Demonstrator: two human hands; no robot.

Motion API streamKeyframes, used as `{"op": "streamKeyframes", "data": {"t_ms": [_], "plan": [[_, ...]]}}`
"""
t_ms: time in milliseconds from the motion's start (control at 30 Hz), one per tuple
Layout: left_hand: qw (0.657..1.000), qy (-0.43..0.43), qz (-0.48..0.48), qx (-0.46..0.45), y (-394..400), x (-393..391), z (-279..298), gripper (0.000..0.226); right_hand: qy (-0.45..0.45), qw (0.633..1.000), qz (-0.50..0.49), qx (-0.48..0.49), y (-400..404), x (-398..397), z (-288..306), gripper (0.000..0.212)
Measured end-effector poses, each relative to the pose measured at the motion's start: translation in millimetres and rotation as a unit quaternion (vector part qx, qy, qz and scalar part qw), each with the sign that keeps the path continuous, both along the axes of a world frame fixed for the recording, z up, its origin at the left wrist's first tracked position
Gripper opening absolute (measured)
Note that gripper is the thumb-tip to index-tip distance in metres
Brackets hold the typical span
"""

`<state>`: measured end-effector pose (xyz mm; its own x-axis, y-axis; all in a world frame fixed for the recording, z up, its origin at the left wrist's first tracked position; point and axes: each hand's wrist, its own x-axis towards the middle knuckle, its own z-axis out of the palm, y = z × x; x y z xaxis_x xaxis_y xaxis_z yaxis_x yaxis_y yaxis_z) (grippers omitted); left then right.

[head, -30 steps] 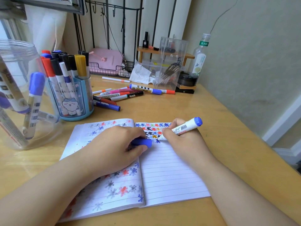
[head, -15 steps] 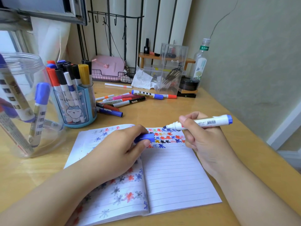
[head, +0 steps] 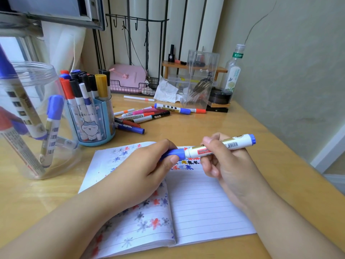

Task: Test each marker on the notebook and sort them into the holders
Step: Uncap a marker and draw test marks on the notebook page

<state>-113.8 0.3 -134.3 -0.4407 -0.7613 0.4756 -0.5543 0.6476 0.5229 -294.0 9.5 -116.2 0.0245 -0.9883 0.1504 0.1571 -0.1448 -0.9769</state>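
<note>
Wooden desk [head: 214,128] holds an open notebook [head: 201,206]. Above it, the right hand [head: 229,165] pinches a blue marker [head: 222,146] lying left to right; the left hand [head: 141,171] grips its cap [head: 176,153] at the marker's left end, apparently pressing it on.

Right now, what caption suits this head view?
Left hand presses blue cap onto marker held by right hand above notebook.

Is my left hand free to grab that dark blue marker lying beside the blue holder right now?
Probably not yet. The left hand grips the blue cap on the marker the right hand holds. The dark blue marker lies unobstructed on the desk.
</note>
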Motion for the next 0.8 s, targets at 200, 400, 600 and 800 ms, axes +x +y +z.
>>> {"op": "streamKeyframes", "data": {"t_ms": [200, 400, 600, 800], "plan": [[1.000, 0.013, -0.024, -0.009, 7.6, -7.0, 4.6, 0.014, -0.073, 0.997, -0.028, -0.020, -1.2, -0.2, 0.6, 0.023], [1.000, 0.023, 0.002, -0.018, 8.1, -6.1, 5.3, 0.016, -0.080, 0.996, -0.037, -0.025, 1.5, 2.8, 0.1, 0.027], [1.000, 0.022, -0.011, -0.008, 9.2, -7.7, 5.1, 0.014, -0.076, 0.996, -0.039, -0.032, 2.1, 3.8, 0.2, 0.023], [0.999, 0.029, -0.019, -0.021, 11.1, -9.1, 6.5, 0.016, -0.085, 0.996, -0.014, -0.022, 5.3, 9.5, -2.2, 0.021]]}}
